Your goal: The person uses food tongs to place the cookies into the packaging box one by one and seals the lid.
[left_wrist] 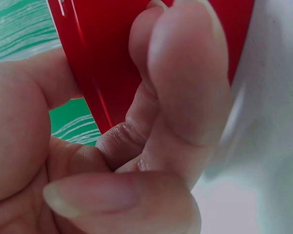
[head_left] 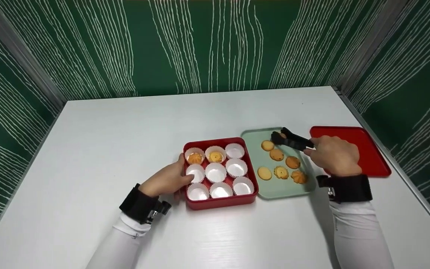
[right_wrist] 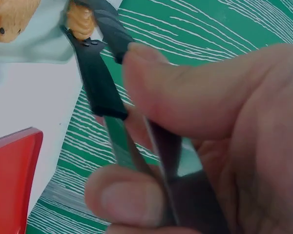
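Note:
My left hand (head_left: 168, 179) grips the left wall of a red box (head_left: 218, 204), thumb over the rim and fingers along the outside. Rows of white paper cups (head_left: 215, 172) fill the box; a swirled cookie (head_left: 195, 158) and a round yellow cookie (head_left: 215, 156) sit in two cups of the far row. With my right hand (head_left: 336, 155) I hold black-tipped tongs (head_left: 295, 144) over the far right part of a pale green tray (head_left: 278, 192). Between the tong tips is a ridged cookie (right_wrist: 80, 22), seen in the right wrist view.
Several more cookies (head_left: 281, 172) lie on the green tray, which stands against the box's right side. A red tray (head_left: 377, 164) lies farther right, partly behind my right hand. Green walls (head_left: 215, 48) with white streaks border the white table (head_left: 125, 130).

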`<state>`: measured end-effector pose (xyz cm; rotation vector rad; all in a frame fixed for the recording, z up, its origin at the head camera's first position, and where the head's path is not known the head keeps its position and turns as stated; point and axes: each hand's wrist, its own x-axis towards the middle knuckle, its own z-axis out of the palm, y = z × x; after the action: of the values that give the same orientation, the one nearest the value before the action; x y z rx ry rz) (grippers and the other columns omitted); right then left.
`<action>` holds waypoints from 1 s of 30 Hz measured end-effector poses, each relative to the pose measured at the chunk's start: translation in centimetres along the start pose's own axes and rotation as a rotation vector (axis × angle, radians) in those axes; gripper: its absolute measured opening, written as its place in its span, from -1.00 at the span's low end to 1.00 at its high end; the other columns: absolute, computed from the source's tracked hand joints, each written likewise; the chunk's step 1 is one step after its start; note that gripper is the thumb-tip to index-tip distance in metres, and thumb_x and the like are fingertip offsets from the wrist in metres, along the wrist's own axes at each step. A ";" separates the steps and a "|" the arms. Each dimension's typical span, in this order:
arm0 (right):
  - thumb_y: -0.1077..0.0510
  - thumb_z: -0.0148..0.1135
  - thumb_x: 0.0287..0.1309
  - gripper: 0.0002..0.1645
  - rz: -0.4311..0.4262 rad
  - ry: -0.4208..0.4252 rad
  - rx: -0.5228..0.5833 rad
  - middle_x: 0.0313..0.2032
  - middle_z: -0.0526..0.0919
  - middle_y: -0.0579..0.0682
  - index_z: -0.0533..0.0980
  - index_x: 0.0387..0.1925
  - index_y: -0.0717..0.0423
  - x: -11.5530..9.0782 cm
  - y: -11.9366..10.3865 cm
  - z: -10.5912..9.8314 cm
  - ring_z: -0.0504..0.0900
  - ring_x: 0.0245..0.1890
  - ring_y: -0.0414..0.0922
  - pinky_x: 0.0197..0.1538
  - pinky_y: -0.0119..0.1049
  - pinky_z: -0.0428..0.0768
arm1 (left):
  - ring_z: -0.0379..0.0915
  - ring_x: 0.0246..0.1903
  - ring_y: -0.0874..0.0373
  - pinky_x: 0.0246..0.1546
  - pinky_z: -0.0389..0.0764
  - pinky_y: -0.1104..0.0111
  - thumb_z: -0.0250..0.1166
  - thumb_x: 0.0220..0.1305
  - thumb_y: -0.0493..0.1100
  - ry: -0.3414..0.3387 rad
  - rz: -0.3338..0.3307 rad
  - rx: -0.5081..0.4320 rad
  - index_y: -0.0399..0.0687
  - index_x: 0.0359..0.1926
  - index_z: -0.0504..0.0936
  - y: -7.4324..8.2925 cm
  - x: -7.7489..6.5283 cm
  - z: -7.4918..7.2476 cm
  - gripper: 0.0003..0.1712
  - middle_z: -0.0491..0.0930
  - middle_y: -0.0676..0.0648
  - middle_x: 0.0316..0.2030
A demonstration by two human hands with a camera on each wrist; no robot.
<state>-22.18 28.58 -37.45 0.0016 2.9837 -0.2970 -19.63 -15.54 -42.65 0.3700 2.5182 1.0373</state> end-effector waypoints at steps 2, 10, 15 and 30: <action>-0.09 0.27 0.38 -0.31 0.000 -0.013 -0.013 -0.23 0.64 0.32 0.49 0.32 0.31 0.0 0.0 0.0 0.57 -0.27 0.25 -0.36 0.10 0.53 | 0.51 -0.70 0.15 -0.45 0.60 0.30 0.24 0.50 -0.11 0.003 0.005 0.007 -0.42 0.63 -0.26 0.1 0.0 0.0 0.06 0.65 -0.34 -0.06; -0.07 0.29 0.37 -0.41 -0.007 -0.019 -0.033 -0.23 0.62 0.34 0.51 0.23 0.27 0.2 0.1 0.0 0.56 -0.26 0.28 -0.31 0.15 0.51 | 0.53 -0.68 0.15 -0.37 0.63 0.28 0.25 0.51 -0.10 0.009 -0.002 0.005 -0.41 0.63 -0.25 0.1 0.0 0.2 0.05 0.61 -0.38 0.05; -0.04 0.23 0.38 -0.62 -0.018 -0.046 -0.090 -0.36 0.61 0.23 0.60 -0.03 0.19 0.8 -0.1 -1.4 0.56 -0.34 0.22 -0.36 0.11 0.48 | 0.56 -0.70 0.12 -0.36 0.65 0.26 0.24 0.51 -0.12 -0.006 0.030 -0.002 -0.43 0.63 -0.19 0.2 0.2 0.2 0.00 0.66 -0.35 -0.08; 0.16 0.07 0.18 -0.73 -0.143 -0.148 -0.519 -0.52 0.58 0.07 0.55 -0.58 0.13 6.3 -7.3 -7.4 0.47 -0.48 0.00 -0.33 0.05 0.54 | 0.57 -0.53 0.12 -0.11 0.62 0.18 0.24 0.49 -0.12 0.015 0.027 0.034 -0.48 0.61 -0.19 0.0 0.1 0.0 0.02 0.57 -0.37 0.15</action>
<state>-29.57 22.81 -29.70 -0.2754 2.8240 0.4471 -19.72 -15.50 -42.64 0.4085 2.5536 1.0118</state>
